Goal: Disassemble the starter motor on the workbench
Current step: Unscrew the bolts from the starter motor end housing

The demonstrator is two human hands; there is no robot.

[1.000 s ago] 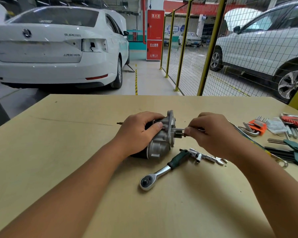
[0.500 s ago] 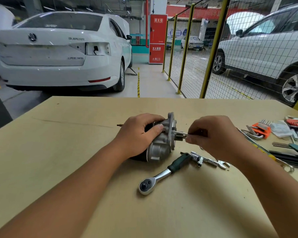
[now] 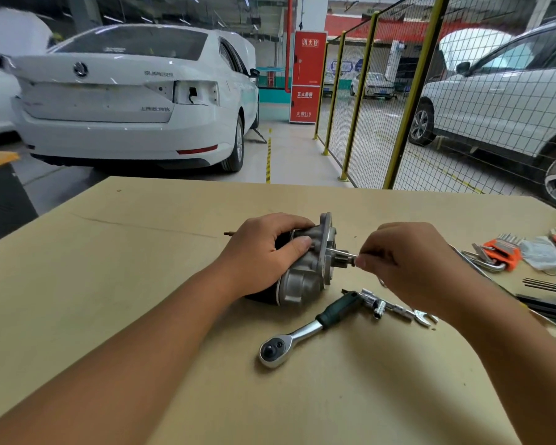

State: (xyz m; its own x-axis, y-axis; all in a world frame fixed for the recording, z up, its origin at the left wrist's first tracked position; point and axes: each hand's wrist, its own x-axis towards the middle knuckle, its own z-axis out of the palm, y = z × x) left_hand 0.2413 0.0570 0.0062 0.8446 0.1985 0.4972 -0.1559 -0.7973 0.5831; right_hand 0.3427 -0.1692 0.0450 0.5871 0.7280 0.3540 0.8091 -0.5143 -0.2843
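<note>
Steadying the starter motor (image 3: 305, 271) with the left hand (image 3: 264, 252) gripping it, right hand (image 3: 408, 264) pinching a thin tool (image 3: 350, 254) at its flange; housing still assembled, most work remaining.

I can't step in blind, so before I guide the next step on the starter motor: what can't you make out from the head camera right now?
Head view only:
- What the right hand pinches at the shaft tip: fingers cover it.
- Rear of the starter motor: hidden under the left hand.
- Hex key sets: cut off by the right edge, sizes too small to read.
- Spanner handle: behind the right wrist.
</note>
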